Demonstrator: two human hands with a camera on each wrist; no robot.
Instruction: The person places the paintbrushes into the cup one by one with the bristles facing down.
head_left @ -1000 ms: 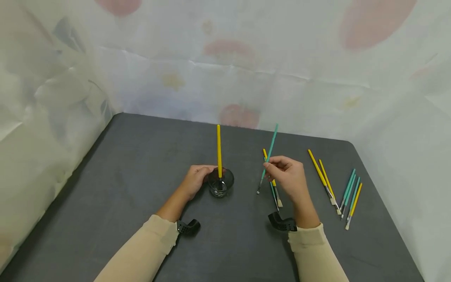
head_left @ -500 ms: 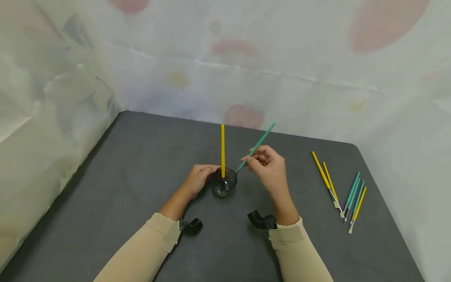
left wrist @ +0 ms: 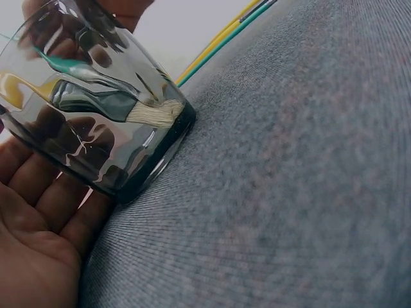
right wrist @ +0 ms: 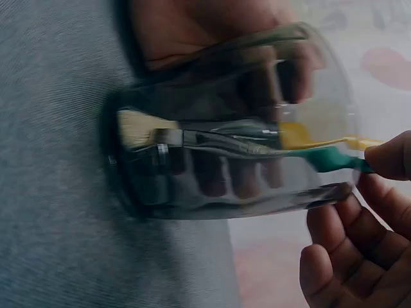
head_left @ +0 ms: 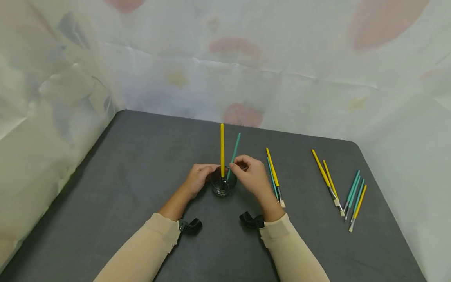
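Observation:
A small clear glass [head_left: 221,187] stands on the dark grey table [head_left: 141,156]. My left hand [head_left: 201,177] curls round its left side. A yellow paintbrush [head_left: 222,147] stands upright in it, bristles down. My right hand [head_left: 243,168] pinches a teal paintbrush [head_left: 234,152] whose brush end is inside the glass, leaning right of the yellow one. In the right wrist view the glass [right wrist: 231,122] shows both ferrules and pale bristles [right wrist: 135,128], with the teal handle [right wrist: 334,157] against my fingertips [right wrist: 388,157]. The left wrist view shows the glass [left wrist: 96,115] against my left palm [left wrist: 32,256].
A yellow and a teal brush [head_left: 274,177] lie side by side just right of my right hand. Several more yellow and teal brushes [head_left: 343,192] lie near the table's right edge. Pale patterned sheeting [head_left: 246,58] walls the table at the back and sides.
My right hand carried the teal brush leftward from the loose brushes to the glass and lowered its brush end inside. The left hand stayed on the glass.

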